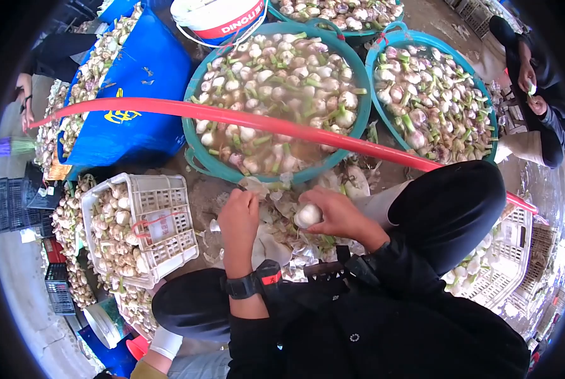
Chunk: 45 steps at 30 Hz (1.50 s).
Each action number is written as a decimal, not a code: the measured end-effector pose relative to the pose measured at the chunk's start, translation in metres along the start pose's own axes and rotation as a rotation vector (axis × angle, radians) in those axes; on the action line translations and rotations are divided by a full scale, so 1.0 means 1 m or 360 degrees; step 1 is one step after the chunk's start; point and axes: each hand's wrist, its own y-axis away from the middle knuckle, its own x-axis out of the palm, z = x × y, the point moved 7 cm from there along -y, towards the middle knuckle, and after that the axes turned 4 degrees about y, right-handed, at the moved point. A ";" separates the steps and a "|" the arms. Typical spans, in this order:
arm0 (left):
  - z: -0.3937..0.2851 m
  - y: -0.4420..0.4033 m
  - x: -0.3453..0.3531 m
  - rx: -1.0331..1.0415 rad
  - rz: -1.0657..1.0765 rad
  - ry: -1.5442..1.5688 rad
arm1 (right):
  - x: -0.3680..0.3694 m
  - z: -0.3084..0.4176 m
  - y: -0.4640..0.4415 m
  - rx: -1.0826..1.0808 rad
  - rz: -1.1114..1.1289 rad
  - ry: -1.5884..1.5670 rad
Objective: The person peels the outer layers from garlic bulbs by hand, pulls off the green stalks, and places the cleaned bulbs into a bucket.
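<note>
My right hand [340, 218] is closed around a peeled white garlic bulb [307, 215], holding it above the ground in front of my lap. To its left, my left hand [239, 213] makes a closed fist, apart from the bulb. Something thin and dark shows at its fingertips, too small to name. Beneath both hands lie loose garlic skins [276, 246] and trimmings. Just beyond them stands a teal tub [191, 136] filled with garlic bulbs in murky water.
A long red pole-like strip [257, 120] crosses the view over the tub. A second teal tub [372, 82] of garlic stands at right, a white crate [168, 218] of bulbs at left. Behind are a blue container [150, 95] and a white bucket [216, 16]. People sit at both sides.
</note>
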 end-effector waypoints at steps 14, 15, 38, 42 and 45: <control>0.044 -0.154 0.172 0.0072 0.0226 0.0079 | -0.010 -0.038 -0.004 0.0787 -0.0401 -0.2369; 0.034 -0.158 0.176 0.0188 0.0269 -0.0129 | -0.006 -0.046 -0.002 0.0858 -0.0432 -0.2523; -0.029 -0.073 0.019 0.0156 0.0366 0.0615 | 0.000 -0.042 -0.017 0.0748 -0.0328 -0.2009; -0.025 -0.062 0.037 -0.0081 0.0500 0.0877 | -0.004 -0.046 -0.019 0.0719 -0.0519 -0.2011; -0.035 -0.055 0.046 -0.0144 0.0403 0.1000 | -0.011 -0.047 -0.016 0.0534 -0.0618 -0.1588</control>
